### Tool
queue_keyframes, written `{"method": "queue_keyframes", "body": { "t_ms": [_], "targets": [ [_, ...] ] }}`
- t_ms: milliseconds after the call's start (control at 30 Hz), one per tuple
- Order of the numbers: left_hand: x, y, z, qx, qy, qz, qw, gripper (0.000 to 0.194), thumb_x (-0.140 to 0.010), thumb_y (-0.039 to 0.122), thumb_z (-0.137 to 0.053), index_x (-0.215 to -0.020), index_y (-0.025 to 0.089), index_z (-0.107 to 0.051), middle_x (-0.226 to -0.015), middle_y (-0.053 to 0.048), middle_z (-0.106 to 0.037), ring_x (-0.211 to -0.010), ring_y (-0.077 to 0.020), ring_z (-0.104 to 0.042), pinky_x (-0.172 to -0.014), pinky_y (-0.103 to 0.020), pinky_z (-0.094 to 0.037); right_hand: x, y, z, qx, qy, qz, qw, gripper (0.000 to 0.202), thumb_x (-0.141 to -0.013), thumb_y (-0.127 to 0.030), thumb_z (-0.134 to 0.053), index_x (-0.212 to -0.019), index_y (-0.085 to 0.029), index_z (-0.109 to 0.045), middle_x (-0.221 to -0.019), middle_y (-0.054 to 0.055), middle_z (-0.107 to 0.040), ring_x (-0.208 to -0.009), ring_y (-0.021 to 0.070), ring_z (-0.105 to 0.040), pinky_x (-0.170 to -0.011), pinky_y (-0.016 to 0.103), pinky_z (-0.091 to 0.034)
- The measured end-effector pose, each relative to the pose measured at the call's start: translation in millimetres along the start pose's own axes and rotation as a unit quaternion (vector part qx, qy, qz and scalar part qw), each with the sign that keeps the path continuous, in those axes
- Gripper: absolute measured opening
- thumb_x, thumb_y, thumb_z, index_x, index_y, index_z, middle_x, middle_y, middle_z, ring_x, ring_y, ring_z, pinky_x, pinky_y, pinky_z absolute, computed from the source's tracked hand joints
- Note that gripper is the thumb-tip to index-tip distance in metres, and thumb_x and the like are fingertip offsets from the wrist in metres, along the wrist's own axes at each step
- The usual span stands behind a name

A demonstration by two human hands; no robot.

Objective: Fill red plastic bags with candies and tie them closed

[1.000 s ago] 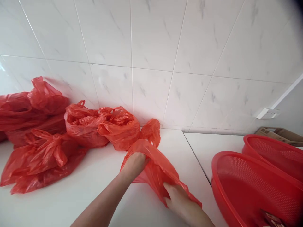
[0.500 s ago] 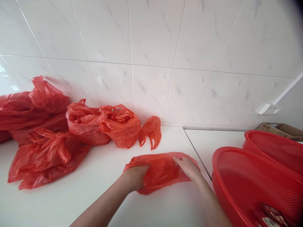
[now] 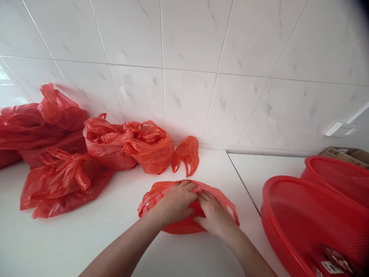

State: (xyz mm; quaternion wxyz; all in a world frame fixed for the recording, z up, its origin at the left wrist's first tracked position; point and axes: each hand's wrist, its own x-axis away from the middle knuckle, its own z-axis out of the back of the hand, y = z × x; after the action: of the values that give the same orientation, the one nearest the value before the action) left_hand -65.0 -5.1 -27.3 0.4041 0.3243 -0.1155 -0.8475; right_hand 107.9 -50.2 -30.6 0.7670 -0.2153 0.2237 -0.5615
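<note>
A thin red plastic bag (image 3: 184, 227) lies spread wide on the white table, its mouth toward me and its looped handles at the left and right. My left hand (image 3: 179, 203) reaches into the bag with its fingers apart, pressed on the plastic. Close beside it, my right hand (image 3: 211, 213) is also inside the bag, thumb apart from the fingers, nothing gripped. The two hands' fingertips almost meet near the bag's back edge. A small crumpled red bag (image 3: 187, 154) lies just behind, near the tiled wall.
Several filled red bags (image 3: 150, 148) line the wall at the left, with a knotted one (image 3: 65, 184) in front. At the right stand two red plastic baskets (image 3: 269, 207), the nearer holding dark red packets (image 3: 337, 261). A cardboard box (image 3: 343, 154) is behind them.
Both hands have moved together toward the bag's middle and reach further inside. The bag's opening and handles are spread wider. The view has shifted slightly.
</note>
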Motion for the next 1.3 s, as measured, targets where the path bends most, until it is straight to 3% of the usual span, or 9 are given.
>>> {"method": "queue_keyframes", "body": {
  "t_ms": [267,433,533,667,767,867,1000,1133,1300],
  "targets": [
    [0,-36,21.7,-0.015,-0.198,0.043,0.979,0.055,-0.064,0.008,-0.060,-0.110,0.039,-0.064,-0.090,0.004,-0.074,-0.068,-0.0188,-0.069,-0.048,-0.022,-0.044,21,22,20,-0.120,-0.063,-0.082,0.987,0.048,-0.075,-0.019,-0.060,-0.121,-0.034,-0.063,-0.129,0.003,-0.060,-0.106,0.0237,-0.063,-0.079,0.033,-0.052],
    [8,8,54.1,0.016,-0.185,-0.018,0.982,0.047,-0.076,0.013,-0.060,-0.116,0.038,-0.061,-0.108,0.003,-0.071,-0.092,-0.0188,-0.068,-0.068,-0.024,-0.052,27,-8,43,-0.213,-0.038,-0.046,0.975,0.042,-0.086,-0.030,-0.053,-0.127,-0.035,-0.058,-0.129,0.001,-0.061,-0.121,0.0241,-0.054,-0.097,0.042,-0.044],
    [19,18,71.4,0.048,-0.098,-0.049,0.993,0.028,-0.085,0.016,-0.054,-0.107,0.032,-0.063,-0.098,0.001,-0.070,-0.085,-0.0160,-0.066,-0.070,-0.024,-0.052,20,-18,45,-0.284,-0.026,-0.094,0.954,0.047,-0.085,-0.041,-0.055,-0.132,-0.033,-0.052,-0.115,0.003,-0.067,-0.104,0.0225,-0.064,-0.087,0.040,-0.050],
    [40,-6,72.3,-0.073,0.054,0.008,0.996,0.027,-0.077,0.028,-0.067,-0.104,0.028,-0.065,-0.127,-0.009,-0.055,-0.115,-0.0302,-0.054,-0.087,-0.042,-0.051,2,-7,33,-0.406,-0.032,-0.158,0.900,0.067,-0.087,-0.048,-0.052,-0.145,-0.023,-0.031,-0.098,0.005,-0.068,-0.070,0.0146,-0.066,-0.062,0.029,-0.052],
    [55,-30,62.5,-0.093,0.035,0.128,0.987,0.053,-0.067,0.034,-0.075,-0.118,0.030,-0.060,-0.139,-0.011,-0.045,-0.119,-0.0366,-0.051,-0.085,-0.046,-0.051,-11,10,22,-0.491,0.003,-0.182,0.852,0.059,-0.085,-0.044,-0.058,-0.135,-0.020,-0.042,-0.101,0.006,-0.065,-0.073,0.0139,-0.064,-0.060,0.026,-0.050],
    [60,-39,54.0,0.100,-0.020,0.285,0.953,0.058,-0.074,0.039,-0.067,-0.129,0.030,-0.050,-0.117,-0.009,-0.061,-0.093,-0.0259,-0.064,-0.072,-0.035,-0.053,-23,26,12,-0.628,0.034,-0.185,0.755,0.040,-0.082,-0.035,-0.065,-0.118,-0.022,-0.054,-0.105,0.006,-0.064,-0.082,0.0141,-0.065,-0.064,0.024,-0.052],
    [51,-39,41.3,0.413,-0.006,0.386,0.825,0.033,-0.074,0.040,-0.068,-0.096,0.018,-0.060,-0.074,-0.001,-0.063,-0.059,-0.0145,-0.058,-0.059,-0.028,-0.049,-35,40,0,-0.718,0.090,-0.233,0.650,0.020,-0.083,-0.030,-0.062,-0.100,-0.021,-0.058,-0.101,0.006,-0.065,-0.094,0.0150,-0.065,-0.076,0.024,-0.053],
    [46,-40,23.7,0.473,0.044,0.401,0.783,0.028,-0.073,0.039,-0.069,-0.084,0.017,-0.056,-0.070,0.001,-0.061,-0.053,-0.0104,-0.054,-0.055,-0.025,-0.047,-30,31,-1,-0.684,0.101,-0.237,0.682,0.023,-0.082,-0.031,-0.063,-0.103,-0.023,-0.059,-0.104,0.005,-0.064,-0.094,0.0169,-0.065,-0.076,0.026,-0.053],
    [47,-40,11.7,0.503,0.082,0.396,0.764,0.029,-0.073,0.036,-0.072,-0.088,0.019,-0.056,-0.074,0.002,-0.061,-0.054,-0.0087,-0.055,-0.055,-0.022,-0.046,-11,-5,-2,-0.377,0.056,-0.110,0.918,0.015,-0.087,-0.034,-0.055,-0.094,-0.023,-0.062,-0.091,0.001,-0.066,-0.082,0.0163,-0.063,-0.073,0.029,-0.050]
  ]
}}
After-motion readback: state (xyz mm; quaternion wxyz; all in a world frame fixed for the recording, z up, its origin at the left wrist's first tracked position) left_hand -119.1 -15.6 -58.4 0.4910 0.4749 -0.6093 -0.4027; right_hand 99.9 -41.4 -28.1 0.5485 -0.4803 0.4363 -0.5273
